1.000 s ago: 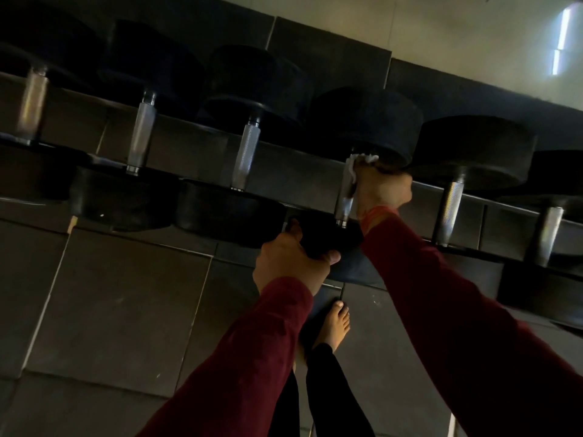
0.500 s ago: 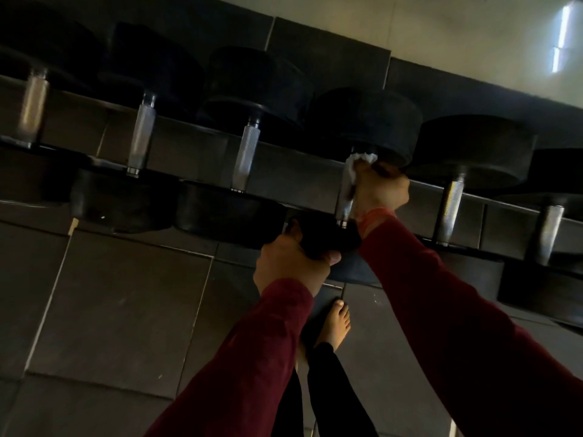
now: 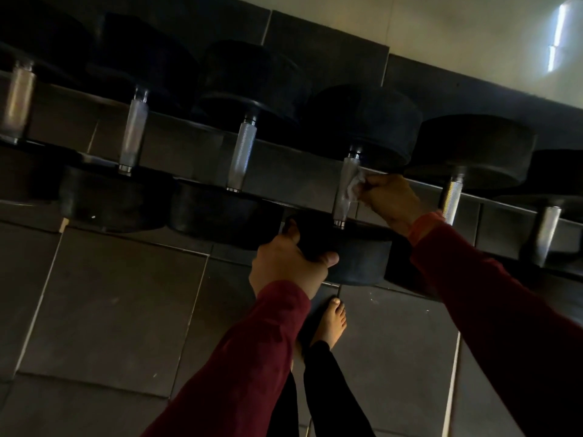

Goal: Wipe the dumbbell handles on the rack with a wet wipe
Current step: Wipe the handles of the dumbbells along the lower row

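Several black dumbbells with knurled silver handles lie side by side on a dark rack (image 3: 284, 171). My right hand (image 3: 389, 200) pinches a white wet wipe (image 3: 355, 186) against the right side of one dumbbell's handle (image 3: 345, 190), near its middle. My left hand (image 3: 290, 263) grips the rim of that same dumbbell's near black head (image 3: 350, 257). The handles to the left (image 3: 241, 156) and to the right (image 3: 451, 200) stand bare.
Dark floor tiles (image 3: 120, 294) spread below the rack. My bare foot (image 3: 331, 323) stands just under the gripped dumbbell. A pale wall (image 3: 457, 36) with a bright strip runs behind the rack at the top right.
My right hand has slid the wipe down from the top of the handle to its middle and shifted to the handle's right side. My left hand has kept its grip.
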A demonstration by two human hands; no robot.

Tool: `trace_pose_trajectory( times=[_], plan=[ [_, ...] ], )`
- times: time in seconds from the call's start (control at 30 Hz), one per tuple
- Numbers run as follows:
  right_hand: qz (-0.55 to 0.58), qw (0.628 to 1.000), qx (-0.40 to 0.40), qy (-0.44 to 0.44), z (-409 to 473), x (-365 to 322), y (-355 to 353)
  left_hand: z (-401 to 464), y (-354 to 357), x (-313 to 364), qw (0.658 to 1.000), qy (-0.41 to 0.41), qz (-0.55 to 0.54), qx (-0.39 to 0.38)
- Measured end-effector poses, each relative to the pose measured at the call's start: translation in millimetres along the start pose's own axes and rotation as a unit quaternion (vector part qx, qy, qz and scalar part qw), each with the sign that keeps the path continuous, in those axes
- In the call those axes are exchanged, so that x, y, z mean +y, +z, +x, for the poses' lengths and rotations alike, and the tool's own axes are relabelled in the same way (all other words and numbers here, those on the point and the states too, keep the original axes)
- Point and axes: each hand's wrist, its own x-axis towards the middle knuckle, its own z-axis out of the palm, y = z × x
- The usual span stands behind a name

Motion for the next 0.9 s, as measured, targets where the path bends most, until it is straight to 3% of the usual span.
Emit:
trace_pose_trajectory(
  times=[0.17, 0.33, 0.47, 0.57, 0.6, 0.67, 0.77, 0.9],
  plan=[
    [-0.002, 0.998, 0.055, 0.005, 7, 6, 0, -1, -1, 2, 1.0, -0.004, -0.008, 0.0],
    [0.222, 0.964, 0.083, 0.119, 19, -5, 3, -2, -1, 2, 1.0, -0.009, -0.008, 0.004],
    [0.083, 0.989, 0.065, 0.099, 10, 7, 6, -2, 0, 3, 1.0, -0.018, -0.008, 0.005],
    [-0.043, 0.993, -0.059, 0.091, 1, 21, 5, -3, 1, 3, 1.0, -0.022, -0.013, 0.006],
    [-0.065, 0.992, -0.066, 0.083, 0, 22, 4, -3, 1, 2, 1.0, -0.019, -0.014, 0.005],
    [-0.084, 0.994, -0.031, 0.064, 0, 19, 3, -1, 1, 2, 1.0, -0.016, -0.009, 0.005],
    [0.038, 0.996, 0.057, 0.057, -2, 5, 0, 0, 3, 0, 1.0, -0.014, -0.002, 0.008],
    [0.072, 0.991, 0.109, -0.004, 0, -4, 0, 2, 6, -3, 1.0, -0.002, 0.01, 0.014]
  ],
)
